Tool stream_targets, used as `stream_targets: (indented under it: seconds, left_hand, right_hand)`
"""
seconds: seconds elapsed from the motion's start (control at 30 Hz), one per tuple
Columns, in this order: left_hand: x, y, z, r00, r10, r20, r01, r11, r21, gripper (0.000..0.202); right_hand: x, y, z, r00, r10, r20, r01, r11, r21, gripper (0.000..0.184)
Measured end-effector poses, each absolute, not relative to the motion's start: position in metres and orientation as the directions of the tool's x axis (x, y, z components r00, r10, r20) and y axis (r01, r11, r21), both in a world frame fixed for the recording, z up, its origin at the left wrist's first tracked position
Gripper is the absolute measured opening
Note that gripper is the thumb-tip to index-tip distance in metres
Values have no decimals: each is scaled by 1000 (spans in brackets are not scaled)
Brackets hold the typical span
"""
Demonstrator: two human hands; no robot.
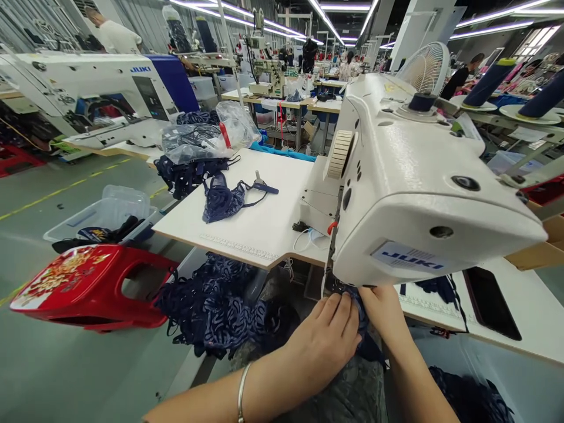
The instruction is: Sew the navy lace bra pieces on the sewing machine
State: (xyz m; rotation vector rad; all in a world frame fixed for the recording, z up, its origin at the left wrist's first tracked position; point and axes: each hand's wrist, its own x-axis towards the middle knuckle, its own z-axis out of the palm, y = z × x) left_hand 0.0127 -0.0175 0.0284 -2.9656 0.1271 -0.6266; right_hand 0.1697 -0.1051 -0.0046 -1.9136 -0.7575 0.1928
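Note:
A navy garment (362,317) of dark fabric sits bunched under the head of the white JUKI sewing machine (423,194). My left hand (328,338) has its fingers pressed together and curled onto the garment, close to the needle area. On the other side, my right hand (382,308) grips the garment's edge; its fingertips are partly hidden by the machine head and the cloth. The needle itself is out of sight. A navy lace bra (222,198) lies on the white tabletop (264,232), left of the machine, with small scissors-like snips (259,178) by its strap.
Beneath the table's left edge hangs a heap of navy bras (215,305). A red stool (92,285) and a clear plastic bin (127,205) stand on the floor at left. A dark phone (492,302) lies on the right tabletop. Another JUKI machine (97,88) is behind left.

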Motion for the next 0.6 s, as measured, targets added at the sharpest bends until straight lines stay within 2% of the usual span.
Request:
stream_targets:
  seconds: [0.2, 0.6]
  left_hand:
    - [17, -22, 15, 894, -97, 438, -9, -980, -200, 38]
    - [23, -27, 5, 882, -56, 468, 39, -981, -190, 37]
  right_hand:
    - [184, -97, -6, 753, 593, 285, 472, -184, -862, 17]
    - [190, -89, -20, 763, 548, 343, 491, -147, -858, 14]
